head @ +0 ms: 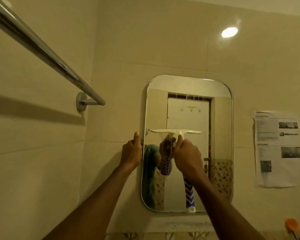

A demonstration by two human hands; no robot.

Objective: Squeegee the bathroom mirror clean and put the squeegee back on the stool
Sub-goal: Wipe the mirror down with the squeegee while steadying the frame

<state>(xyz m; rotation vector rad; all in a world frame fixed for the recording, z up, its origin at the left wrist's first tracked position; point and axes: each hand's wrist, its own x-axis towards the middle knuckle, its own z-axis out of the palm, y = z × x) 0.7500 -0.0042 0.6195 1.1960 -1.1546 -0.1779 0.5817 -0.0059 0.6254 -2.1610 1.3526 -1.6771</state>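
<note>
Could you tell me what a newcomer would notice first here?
The rounded wall mirror sits at centre, where the right hand grips a white squeegee, blade level on the glass, and the left hand holds the mirror's left edge. A chrome towel rail slants across the upper left; a printed sheet hangs on the tiles at right.
</note>
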